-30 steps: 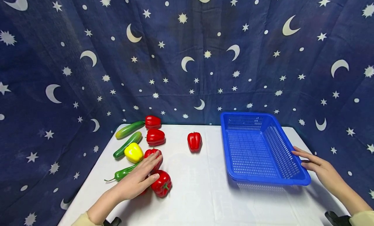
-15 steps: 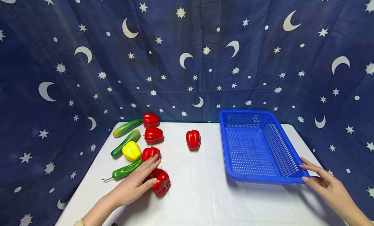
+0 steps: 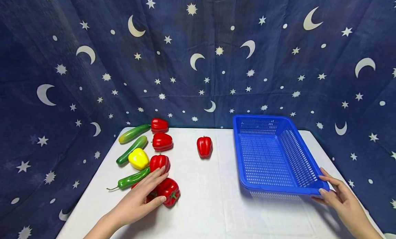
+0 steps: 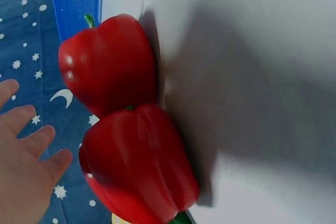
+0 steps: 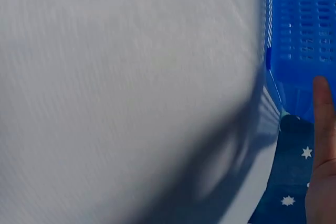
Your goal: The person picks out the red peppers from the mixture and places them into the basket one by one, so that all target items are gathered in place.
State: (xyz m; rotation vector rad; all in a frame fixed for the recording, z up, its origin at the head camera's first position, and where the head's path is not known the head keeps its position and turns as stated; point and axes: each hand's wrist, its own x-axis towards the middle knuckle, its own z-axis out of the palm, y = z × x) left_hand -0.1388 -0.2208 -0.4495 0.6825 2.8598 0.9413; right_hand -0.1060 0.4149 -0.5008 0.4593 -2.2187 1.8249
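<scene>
My left hand (image 3: 139,201) reaches over the red bell peppers at the left, fingers straight and thumb spread apart. Just past the thumb tip lies a red bell pepper (image 3: 171,189), and another red bell pepper (image 3: 159,161) shows beyond the fingertips. The left wrist view has two red bell peppers (image 4: 113,61) close up, with the fingers beside them; a further red pepper is partly hidden under the hand. At the right, my right hand (image 3: 348,206) holds the near right corner of the blue plastic basket (image 3: 278,189), thumb and fingers around the rim. No vegetables are in the basket.
Along the left lie a green chili pepper (image 3: 133,179), a yellow bell pepper (image 3: 138,159), two cucumbers (image 3: 133,149) and more red bell peppers (image 3: 162,142). A single red bell pepper (image 3: 204,147) sits mid-table. A starry blue curtain (image 3: 173,60) surrounds the white table (image 3: 210,208).
My right hand has slid along the basket's side to its near right corner. The left hand has drawn slightly back toward me. The basket and vegetables stay in place on the table.
</scene>
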